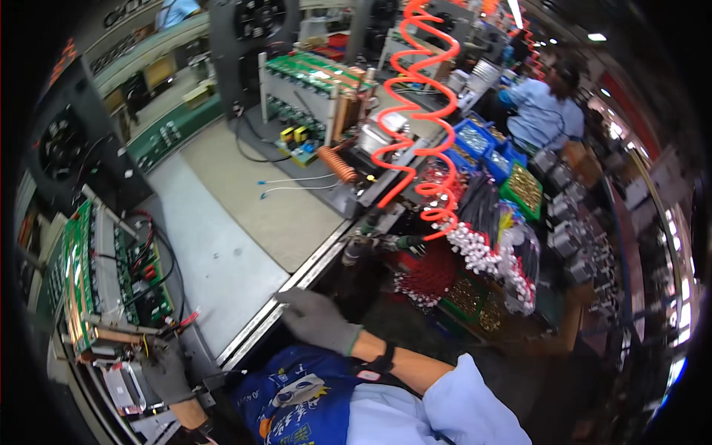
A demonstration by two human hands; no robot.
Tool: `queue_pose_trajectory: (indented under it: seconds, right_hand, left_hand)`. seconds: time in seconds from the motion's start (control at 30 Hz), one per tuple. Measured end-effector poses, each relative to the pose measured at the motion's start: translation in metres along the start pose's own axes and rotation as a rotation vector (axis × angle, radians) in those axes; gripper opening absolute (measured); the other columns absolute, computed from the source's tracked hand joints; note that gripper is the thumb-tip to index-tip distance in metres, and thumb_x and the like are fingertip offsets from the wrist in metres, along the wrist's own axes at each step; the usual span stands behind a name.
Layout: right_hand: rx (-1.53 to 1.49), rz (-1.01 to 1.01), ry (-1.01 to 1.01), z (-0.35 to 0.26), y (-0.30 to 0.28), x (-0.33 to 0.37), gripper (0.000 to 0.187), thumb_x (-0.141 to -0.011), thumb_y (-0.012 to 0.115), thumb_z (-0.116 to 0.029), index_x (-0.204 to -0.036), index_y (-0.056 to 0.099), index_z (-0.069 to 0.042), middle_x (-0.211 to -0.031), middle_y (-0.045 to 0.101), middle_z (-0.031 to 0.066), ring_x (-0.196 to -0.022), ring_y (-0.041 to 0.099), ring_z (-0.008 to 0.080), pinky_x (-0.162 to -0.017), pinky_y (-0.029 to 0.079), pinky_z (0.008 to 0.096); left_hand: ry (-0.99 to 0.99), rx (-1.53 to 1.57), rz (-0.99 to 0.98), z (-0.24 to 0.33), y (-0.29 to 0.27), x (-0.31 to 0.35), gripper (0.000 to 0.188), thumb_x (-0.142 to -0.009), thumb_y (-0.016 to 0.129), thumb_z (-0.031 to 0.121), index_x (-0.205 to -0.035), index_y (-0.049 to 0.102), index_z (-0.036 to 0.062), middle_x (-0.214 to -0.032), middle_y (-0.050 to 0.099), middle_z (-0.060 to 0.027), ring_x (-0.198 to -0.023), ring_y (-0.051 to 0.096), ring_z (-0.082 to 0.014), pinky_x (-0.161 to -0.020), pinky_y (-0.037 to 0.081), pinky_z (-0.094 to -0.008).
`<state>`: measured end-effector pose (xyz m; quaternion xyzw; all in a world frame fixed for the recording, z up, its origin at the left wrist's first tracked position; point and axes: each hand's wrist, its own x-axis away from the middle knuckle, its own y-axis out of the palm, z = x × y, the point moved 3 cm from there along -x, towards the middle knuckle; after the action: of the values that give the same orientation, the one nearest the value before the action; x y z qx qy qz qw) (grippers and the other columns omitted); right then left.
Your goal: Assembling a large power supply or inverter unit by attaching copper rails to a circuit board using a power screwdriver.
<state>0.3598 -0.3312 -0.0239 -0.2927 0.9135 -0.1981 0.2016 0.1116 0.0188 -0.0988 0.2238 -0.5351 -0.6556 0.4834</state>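
The person's left hand (167, 371), in a grey glove, is gripping the near lower corner of an open electronic unit (111, 285) that is sitting at the left edge of the tabletop (222, 245); the fingers are clenching around the frame of the unit, next to a metal box (122, 387) on its near side. The unit is showing green circuit boards (78, 274) standing on edge and a tangle of black and red wires (152, 259).

The right hand (317, 319), also gloved in grey, is resting palm down on the metal rail (297, 278) that is running along the front edge of the tabletop. Its fingers are lying loose and flat, grasping nothing.

Toward the far edge of the tabletop a second unit with green boards (311, 89) is standing, with a copper coil (337, 163) beside it. An orange coiled hose (419, 111) is hanging down over the right edge of the tabletop, above bundles of white-tipped wires (482, 252). Blue bins (478, 144) and a green bin (523, 189) holding small parts are sitting further right. Another person in a light blue shirt (545, 111) is working in the background.
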Motion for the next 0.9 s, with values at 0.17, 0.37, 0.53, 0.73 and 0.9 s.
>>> queue_pose_trajectory:
  seconds: [0.17, 0.37, 0.53, 0.73, 0.9]
  right_hand:
    - [0.351, 0.485, 0.084, 0.067, -0.145, 0.056, 0.021, -0.095, 0.067, -0.013, -0.112, 0.074, -0.004, -0.104, 0.074, 0.0175, -0.095, 0.073, 0.0321, -0.084, 0.058, 0.0387]
    - [0.825, 0.98, 0.397, 0.124, -0.358, 0.163, 0.024, -0.093, 0.063, -0.017, -0.11, 0.074, -0.003, -0.107, 0.074, 0.021, -0.097, 0.072, 0.0382, -0.085, 0.057, 0.0456]
    - [1.074, 0.988, 0.981, 0.175, -0.472, 0.219, 0.03, -0.09, 0.062, -0.028, -0.107, 0.076, -0.006, -0.111, 0.072, 0.0244, -0.102, 0.069, 0.045, -0.089, 0.055, 0.0528]
    - [1.047, 0.793, 1.305, 0.218, -0.489, 0.227, 0.031, -0.089, 0.062, -0.025, -0.103, 0.076, -0.002, -0.116, 0.071, 0.0269, -0.108, 0.069, 0.0446, -0.094, 0.056, 0.0515]
    - [1.026, 0.804, 1.275, 0.201, -0.49, 0.211, 0.029, -0.09, 0.059, -0.019, -0.104, 0.075, 0.002, -0.119, 0.07, 0.0289, -0.113, 0.068, 0.0442, -0.094, 0.057, 0.0504]
  left_hand:
    - [-0.028, 0.014, -0.029, 0.014, -0.032, -0.021, 0.04, -0.106, 0.059, 0.022, -0.133, 0.057, -0.0067, -0.131, 0.065, -0.0206, -0.119, 0.061, -0.0291, -0.106, 0.051, -0.0416]
    - [0.079, -0.158, 0.086, 0.015, -0.032, -0.036, 0.039, -0.109, 0.052, 0.022, -0.136, 0.056, -0.0049, -0.133, 0.063, -0.0206, -0.122, 0.059, -0.0307, -0.11, 0.049, -0.0452]
    - [0.094, -0.209, -0.039, 0.027, -0.059, -0.054, 0.039, -0.109, 0.052, 0.021, -0.137, 0.055, -0.0062, -0.131, 0.063, -0.0197, -0.119, 0.061, -0.029, -0.107, 0.052, -0.0428]
    - [0.121, -0.263, -0.046, 0.019, -0.066, -0.051, 0.043, -0.109, 0.053, 0.023, -0.139, 0.053, -0.0067, -0.132, 0.063, -0.0185, -0.118, 0.062, -0.026, -0.102, 0.055, -0.0369]
    - [0.122, -0.24, -0.057, 0.015, -0.068, -0.05, 0.045, -0.108, 0.056, 0.026, -0.139, 0.053, -0.0066, -0.13, 0.065, -0.0175, -0.116, 0.064, -0.0243, -0.097, 0.057, -0.0332]
